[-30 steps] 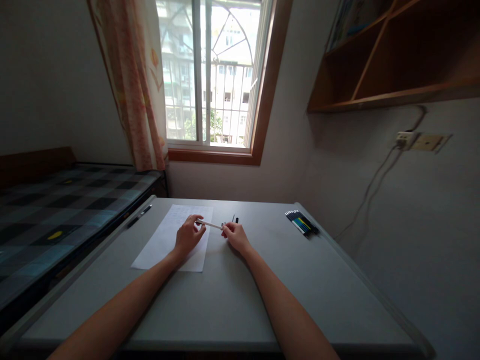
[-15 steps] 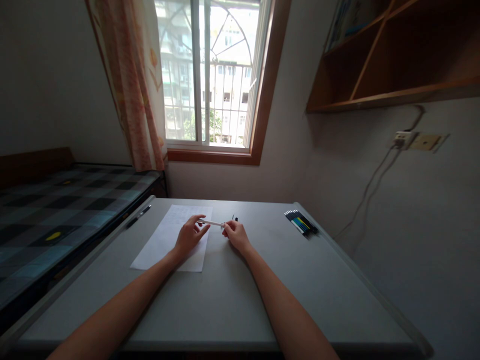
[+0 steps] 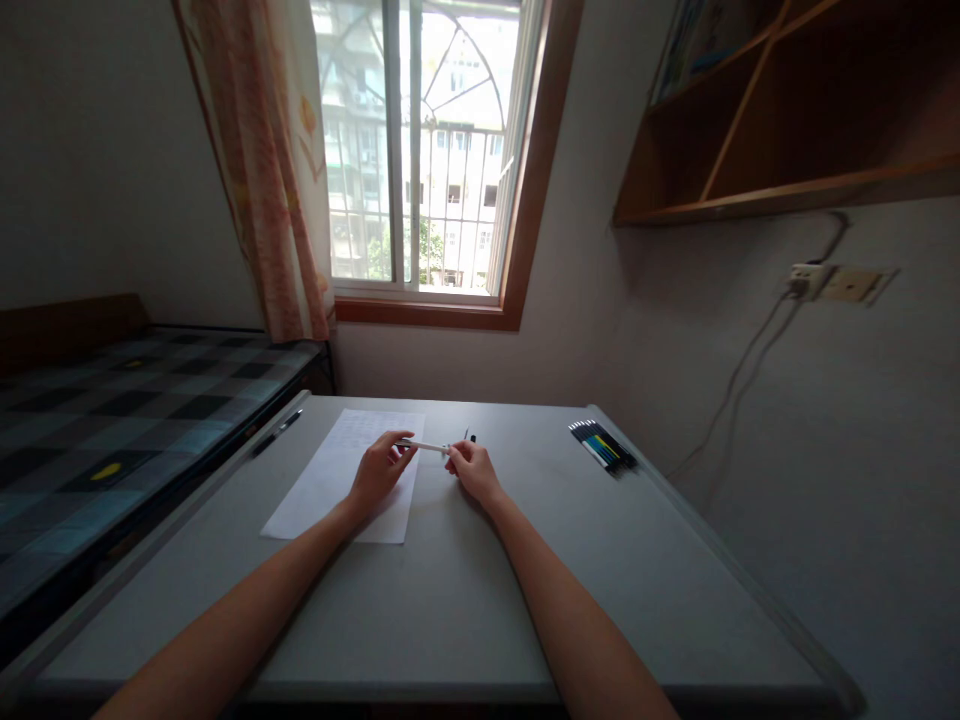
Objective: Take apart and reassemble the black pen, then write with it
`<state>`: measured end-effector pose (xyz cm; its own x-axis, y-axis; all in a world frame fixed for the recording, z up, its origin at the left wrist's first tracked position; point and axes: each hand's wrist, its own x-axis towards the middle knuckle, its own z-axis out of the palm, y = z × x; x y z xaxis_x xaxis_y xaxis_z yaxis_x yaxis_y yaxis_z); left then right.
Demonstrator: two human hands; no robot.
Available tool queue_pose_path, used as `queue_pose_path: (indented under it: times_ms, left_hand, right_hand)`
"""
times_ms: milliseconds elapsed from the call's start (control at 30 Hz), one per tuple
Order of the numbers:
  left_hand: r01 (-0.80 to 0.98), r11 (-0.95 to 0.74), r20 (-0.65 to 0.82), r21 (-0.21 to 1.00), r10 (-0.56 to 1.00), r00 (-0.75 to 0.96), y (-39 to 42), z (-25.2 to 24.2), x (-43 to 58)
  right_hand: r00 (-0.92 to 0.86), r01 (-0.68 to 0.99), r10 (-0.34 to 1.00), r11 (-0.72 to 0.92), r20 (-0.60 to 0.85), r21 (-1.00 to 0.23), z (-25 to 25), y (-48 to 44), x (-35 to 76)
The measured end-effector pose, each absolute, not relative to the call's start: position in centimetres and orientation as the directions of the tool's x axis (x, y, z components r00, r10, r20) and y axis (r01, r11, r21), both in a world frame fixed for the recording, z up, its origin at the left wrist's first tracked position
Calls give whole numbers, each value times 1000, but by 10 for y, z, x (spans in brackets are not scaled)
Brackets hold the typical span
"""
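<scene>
A slim white pen (image 3: 429, 446) is held level above the grey table (image 3: 465, 610), stretched between my two hands. My left hand (image 3: 381, 468) closes its thumb and fingers round the dark left end of the pen, over a sheet of white paper (image 3: 315, 500). The other end sits in a pinch of my right hand (image 3: 472, 468). Just behind the right fingers lies a small black piece (image 3: 473, 438), partly hidden, too small to name. Faint writing covers the upper part of the paper.
A pack of pens (image 3: 600, 447) lies near the table's right edge. Along the left edge rests a black pen (image 3: 277, 434). A bed (image 3: 150, 400) stands left of the table, and a wooden shelf (image 3: 720, 205) hangs on the right wall.
My left thumb and fingers have drawn closer together on the pen's dark end. The right hand and the other things have stayed in place.
</scene>
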<state>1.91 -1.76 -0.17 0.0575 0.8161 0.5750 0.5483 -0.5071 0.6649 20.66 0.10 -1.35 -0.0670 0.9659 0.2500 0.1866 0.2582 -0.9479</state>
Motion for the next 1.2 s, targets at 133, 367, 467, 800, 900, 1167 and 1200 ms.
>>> queue_pose_path:
  times_ms: [133,367,467,800,900,1167,1200]
  left_hand:
    - [535,-515,572,670,817,70,-18,-1,19]
    - [556,-517,576,651,813,81,-17,-3,18]
    - [565,-523,589,638,804,79,-17,-4,17]
    - [598,-507,605,620,795,47,-17,-4,18]
    - [611,-500,608,614,793,39,-16,-5,18]
    - [624,-495,607,605,794,42,-17,-3,17]
    - [627,-494,607,603,794,42,-17,-3,17]
  right_hand:
    - [-61,182,970,244,236,-953,-12,0,207]
    - [-58,178,971,240,233,-954,-11,-1,206]
    - [-60,174,971,238,231,-955,-10,-2,206]
    - [-76,207,970,243,232,-948,-10,-1,206]
    - [-81,216,969,247,234,-945,-10,-1,206]
    - [-83,250,973,230,216,-940,-8,-3,206]
    - [-84,253,973,230,215,-940,-8,-3,205]
